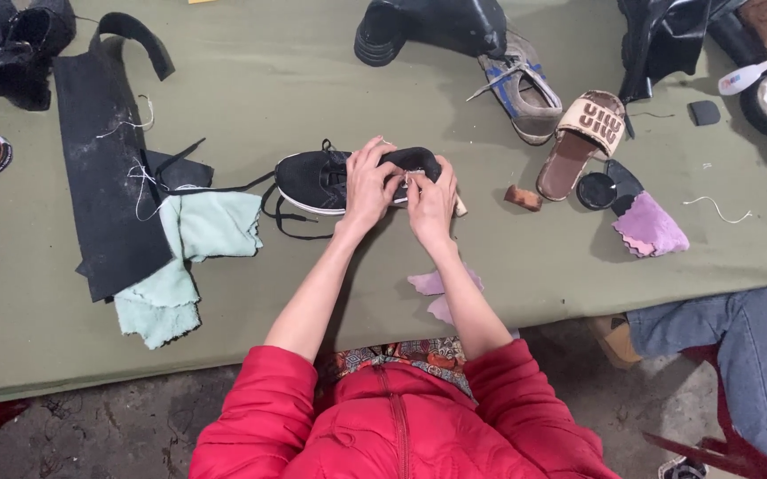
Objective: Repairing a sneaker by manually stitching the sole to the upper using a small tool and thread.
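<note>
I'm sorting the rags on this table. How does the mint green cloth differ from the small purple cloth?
The mint green cloth is much larger than the purple cloth. The green cloth lies crumpled to the left of the black sneaker that both hands hold, partly on a black rubber sheet; the purple cloth lies flatter on the right, by a beige slide sandal. The purple cloth shows a zigzag edge; the green cloth's looks frayed. Neither is being touched.

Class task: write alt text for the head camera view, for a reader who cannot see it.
Seen from above, a person in a red jacket holds a black sneaker on an olive table, left hand and right hand both gripping its heel end. A mint cloth, black rubber sheet and other shoes surround it.
</note>
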